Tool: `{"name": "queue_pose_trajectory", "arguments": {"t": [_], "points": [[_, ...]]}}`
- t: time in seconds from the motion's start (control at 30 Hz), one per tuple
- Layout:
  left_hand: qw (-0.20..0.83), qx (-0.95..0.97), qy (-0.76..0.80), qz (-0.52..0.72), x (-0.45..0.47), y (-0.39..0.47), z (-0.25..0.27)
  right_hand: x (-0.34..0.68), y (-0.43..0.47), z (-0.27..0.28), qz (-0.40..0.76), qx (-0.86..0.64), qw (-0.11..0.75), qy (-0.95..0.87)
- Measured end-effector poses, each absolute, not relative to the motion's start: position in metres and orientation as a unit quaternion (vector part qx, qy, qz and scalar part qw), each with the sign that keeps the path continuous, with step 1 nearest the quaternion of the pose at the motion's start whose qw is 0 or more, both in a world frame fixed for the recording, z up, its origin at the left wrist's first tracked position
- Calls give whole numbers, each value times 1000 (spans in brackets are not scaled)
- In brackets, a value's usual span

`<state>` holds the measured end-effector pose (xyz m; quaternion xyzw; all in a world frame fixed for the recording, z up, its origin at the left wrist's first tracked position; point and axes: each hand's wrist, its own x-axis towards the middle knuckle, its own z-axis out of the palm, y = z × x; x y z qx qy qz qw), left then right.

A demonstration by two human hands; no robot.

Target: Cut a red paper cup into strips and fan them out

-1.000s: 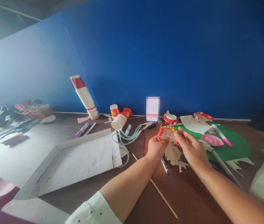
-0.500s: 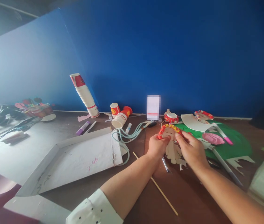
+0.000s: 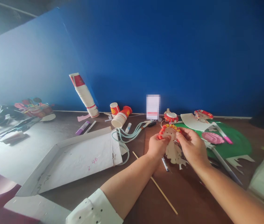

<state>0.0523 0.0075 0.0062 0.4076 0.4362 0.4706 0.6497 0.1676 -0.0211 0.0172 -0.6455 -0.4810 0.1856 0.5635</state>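
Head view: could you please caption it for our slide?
Left hand and right hand hold a figure-shaped cutout, its head edged in red and yellow.

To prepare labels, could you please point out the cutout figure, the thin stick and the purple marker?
Cutout figure (image 3: pixel 173 153): head view, its pale lower body.
Thin stick (image 3: pixel 164 195): head view, its longer visible part.
Purple marker (image 3: pixel 82 128): head view, middle of its barrel.

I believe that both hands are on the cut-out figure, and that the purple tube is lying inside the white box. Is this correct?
Not quite: the purple tube is outside the white box, on the table just beyond its far edge, as the head view shows. Both hands are indeed on the cut-out figure.
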Motion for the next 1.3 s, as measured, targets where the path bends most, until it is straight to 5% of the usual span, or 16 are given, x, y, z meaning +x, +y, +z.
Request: {"name": "queue_pose_trajectory", "arguments": {"t": [1.3], "points": [[643, 416, 440, 469, 53, 4, 10, 162, -21, 21, 185, -621, 615, -449]]}}
